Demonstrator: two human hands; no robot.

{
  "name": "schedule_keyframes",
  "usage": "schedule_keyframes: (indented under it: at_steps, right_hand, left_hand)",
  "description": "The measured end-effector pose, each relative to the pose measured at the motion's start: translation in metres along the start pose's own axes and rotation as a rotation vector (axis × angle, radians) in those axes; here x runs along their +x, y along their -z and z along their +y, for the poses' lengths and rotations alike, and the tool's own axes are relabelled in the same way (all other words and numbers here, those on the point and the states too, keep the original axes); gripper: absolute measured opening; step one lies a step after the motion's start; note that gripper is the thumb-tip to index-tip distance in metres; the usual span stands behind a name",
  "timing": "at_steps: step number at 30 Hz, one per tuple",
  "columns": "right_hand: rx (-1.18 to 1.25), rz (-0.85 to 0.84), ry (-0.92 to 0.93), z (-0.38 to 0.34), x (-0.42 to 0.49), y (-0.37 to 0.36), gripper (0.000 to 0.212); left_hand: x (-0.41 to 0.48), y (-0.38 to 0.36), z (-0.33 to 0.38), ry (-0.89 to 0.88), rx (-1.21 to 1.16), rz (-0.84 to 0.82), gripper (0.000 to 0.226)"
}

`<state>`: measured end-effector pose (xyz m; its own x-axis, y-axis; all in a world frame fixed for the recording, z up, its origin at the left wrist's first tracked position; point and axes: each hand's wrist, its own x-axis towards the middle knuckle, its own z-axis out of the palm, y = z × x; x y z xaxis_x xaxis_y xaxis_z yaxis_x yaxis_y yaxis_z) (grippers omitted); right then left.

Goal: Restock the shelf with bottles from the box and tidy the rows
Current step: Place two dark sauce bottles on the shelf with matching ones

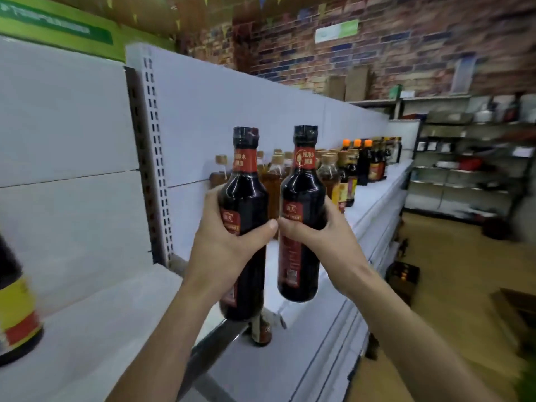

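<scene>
Frame centre: left hand point(229, 245) grips left bottle point(245, 195), right hand point(319, 239) grips right bottle point(303, 198), fingers point(330, 211) curled round, above shelf point(121, 309). Risk: bottles clink together, or swing topples row point(327, 172) behind.

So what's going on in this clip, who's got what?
A person stands at a white shelf holding two dark, red-labelled bottles upright, side by side. The left hand grips the left bottle and the right hand grips the right bottle, thumbs nearly meeting. Both bottles are near the shelf's front edge, not yet lined up with any row. Further along stand rows of amber and dark bottles.
</scene>
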<state>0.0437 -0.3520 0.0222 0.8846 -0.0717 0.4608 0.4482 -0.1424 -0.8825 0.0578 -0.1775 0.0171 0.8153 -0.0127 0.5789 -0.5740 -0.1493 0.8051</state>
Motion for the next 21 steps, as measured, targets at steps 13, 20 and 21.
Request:
schedule_keyframes:
  at_steps: [13, 20, 21]
  right_hand:
    - [-0.144, 0.190, -0.095, 0.035, -0.009, 0.258, 0.041]
    - [-0.172, 0.269, -0.112, 0.055, -0.011, 0.359, 0.047]
    - [-0.172, 0.277, -0.116, 0.059, -0.010, 0.369, 0.048]
  left_hand:
    - [0.014, -0.272, 0.017, 0.017, -0.210, -0.221, 0.066]
    - [0.019, -0.384, 0.023, 0.030, -0.284, -0.329, 0.063]
    - [0.022, -0.396, 0.022, 0.035, -0.286, -0.346, 0.062]
